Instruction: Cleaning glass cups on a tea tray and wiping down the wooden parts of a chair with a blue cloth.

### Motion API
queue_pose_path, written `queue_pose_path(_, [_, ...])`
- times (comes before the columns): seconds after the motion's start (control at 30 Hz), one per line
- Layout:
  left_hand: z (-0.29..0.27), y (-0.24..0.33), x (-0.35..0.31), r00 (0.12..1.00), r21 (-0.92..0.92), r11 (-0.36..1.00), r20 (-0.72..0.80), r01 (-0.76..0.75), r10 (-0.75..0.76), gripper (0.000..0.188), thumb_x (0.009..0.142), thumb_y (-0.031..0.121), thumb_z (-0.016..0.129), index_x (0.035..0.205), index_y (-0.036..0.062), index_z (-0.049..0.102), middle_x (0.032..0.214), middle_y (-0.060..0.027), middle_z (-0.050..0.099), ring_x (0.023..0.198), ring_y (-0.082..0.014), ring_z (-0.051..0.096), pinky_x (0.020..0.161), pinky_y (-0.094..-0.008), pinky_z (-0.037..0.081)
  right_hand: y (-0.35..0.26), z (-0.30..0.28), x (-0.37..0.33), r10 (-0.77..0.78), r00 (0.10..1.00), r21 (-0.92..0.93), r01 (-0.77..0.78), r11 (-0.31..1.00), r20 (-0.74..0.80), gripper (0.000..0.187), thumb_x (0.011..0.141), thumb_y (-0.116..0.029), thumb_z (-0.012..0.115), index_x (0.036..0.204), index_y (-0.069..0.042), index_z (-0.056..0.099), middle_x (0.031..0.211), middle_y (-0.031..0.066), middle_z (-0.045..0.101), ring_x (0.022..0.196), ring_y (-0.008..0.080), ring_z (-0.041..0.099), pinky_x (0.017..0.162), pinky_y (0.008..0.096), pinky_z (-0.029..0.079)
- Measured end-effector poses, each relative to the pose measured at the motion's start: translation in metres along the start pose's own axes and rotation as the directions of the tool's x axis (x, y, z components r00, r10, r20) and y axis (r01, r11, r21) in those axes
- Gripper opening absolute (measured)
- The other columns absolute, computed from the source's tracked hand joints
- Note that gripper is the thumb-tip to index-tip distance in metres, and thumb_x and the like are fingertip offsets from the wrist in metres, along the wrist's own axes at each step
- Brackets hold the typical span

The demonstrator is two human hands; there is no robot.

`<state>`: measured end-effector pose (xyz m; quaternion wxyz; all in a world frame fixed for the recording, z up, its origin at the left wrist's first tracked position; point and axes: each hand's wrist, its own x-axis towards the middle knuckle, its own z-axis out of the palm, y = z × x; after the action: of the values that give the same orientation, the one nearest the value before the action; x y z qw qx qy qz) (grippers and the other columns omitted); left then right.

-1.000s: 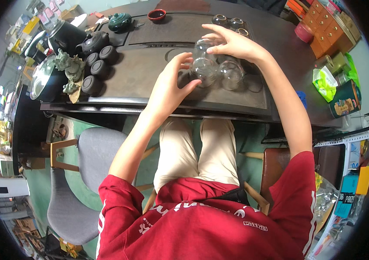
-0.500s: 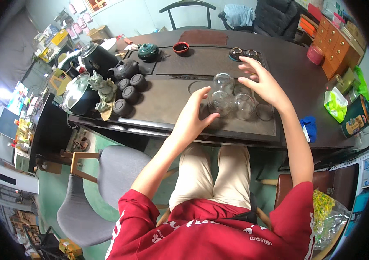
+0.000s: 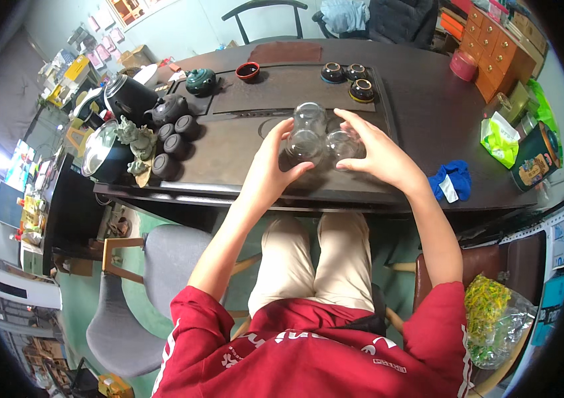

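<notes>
Three clear glass cups stand close together on the dark tea tray (image 3: 229, 142): a back cup (image 3: 310, 116), a left front cup (image 3: 305, 144) and a right front cup (image 3: 341, 144). My left hand (image 3: 272, 156) curves along the left side of the group, thumb and fingers apart. Around the right front cup, my right hand (image 3: 376, 149) is cupped, with its thumb in front and fingers behind. Both hands are open. Whether the fingertips press on the glass, I cannot tell.
Several small dark cups (image 3: 164, 166), a dark teapot (image 3: 168, 109) and a figurine (image 3: 137, 140) stand at left. A green teapot (image 3: 201, 81), red bowl (image 3: 248, 71) and three upturned dark cups (image 3: 361, 90) sit farther back. A blue cloth (image 3: 451, 180) lies at right.
My right hand has come down from above the glass cups to their right side. My left hand has closed in on their left. The whole view has shifted slightly.
</notes>
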<state>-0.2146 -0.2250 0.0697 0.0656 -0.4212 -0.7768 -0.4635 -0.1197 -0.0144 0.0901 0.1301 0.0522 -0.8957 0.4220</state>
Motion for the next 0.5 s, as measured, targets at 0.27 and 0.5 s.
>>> queue_pose_path(0.27, [0.0,0.0,0.0,1.0,0.004,1.0,0.009,0.03,-0.03,0.075,0.069,0.01,0.079,0.133,0.0072,0.039,0.123,-0.0138,0.056,0.114,-0.025,0.054,0.097,-0.0362,0.044,-0.011,-0.032,0.002,-0.019,0.991,-0.01,0.018,1.0,-0.136,0.075,0.072,-0.015,0.077,0.135,-0.012,0.038,0.117,0.0189,0.058,0.107,0.0278,0.057,0.093,0.0379,0.045])
queue_pose_path(0.5, [0.003,-0.002,0.003,0.999,-0.034,0.998,0.018,0.045,-0.045,0.075,0.069,0.012,0.08,0.132,0.0077,0.04,0.122,-0.0156,0.056,0.112,-0.0271,0.055,0.096,-0.0361,0.044,-0.006,-0.063,-0.013,-0.001,0.963,0.03,0.009,1.0,-0.268,0.079,0.071,-0.017,0.078,0.137,-0.012,0.036,0.117,0.0195,0.059,0.109,0.0251,0.057,0.091,0.0343,0.044])
